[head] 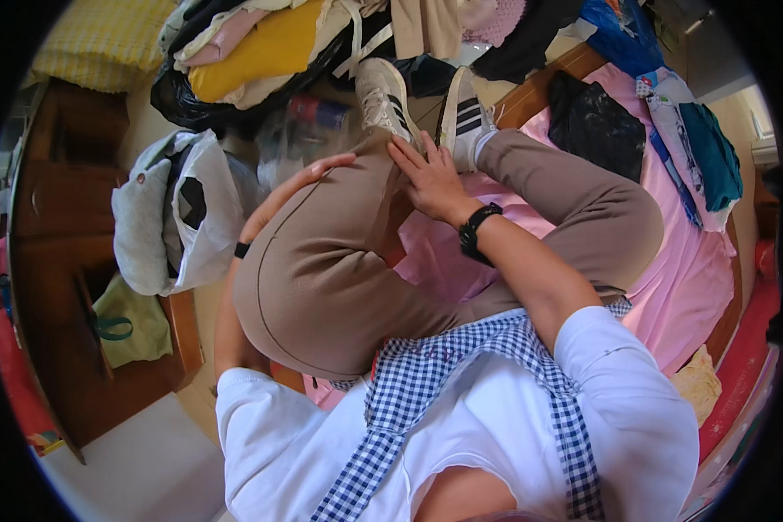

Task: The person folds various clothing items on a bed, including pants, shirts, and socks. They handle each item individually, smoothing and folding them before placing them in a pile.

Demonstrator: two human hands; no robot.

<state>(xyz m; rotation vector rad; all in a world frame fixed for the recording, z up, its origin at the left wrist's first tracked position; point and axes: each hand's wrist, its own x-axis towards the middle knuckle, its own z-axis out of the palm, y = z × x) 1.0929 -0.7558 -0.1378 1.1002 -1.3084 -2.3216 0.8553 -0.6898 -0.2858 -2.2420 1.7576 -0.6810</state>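
My left hand [300, 181] lies along the outer side of my bent left trouser leg [326, 235], its fingers stretched over the brown cloth near the shin. A black band is on that wrist, and part of the palm side is hidden. Flat on the inner side of the same leg, near the ankle, rests my right hand [434, 183], fingers slightly apart, with a black watch [477, 231] on the wrist. Neither hand shows an object in it. Striped sneakers [382, 98] are on my feet. A blue-and-white checked apron [417, 372] covers part of my white shirt.
Pink cloth [678, 293] spreads beneath and right of me, with a black bag [597, 127] and folded clothes [711, 150] on it. Ahead lies a clothes pile [254, 65] in black plastic. On the left are a white bag [209, 209] with grey fabric and a wooden cabinet [59, 261].
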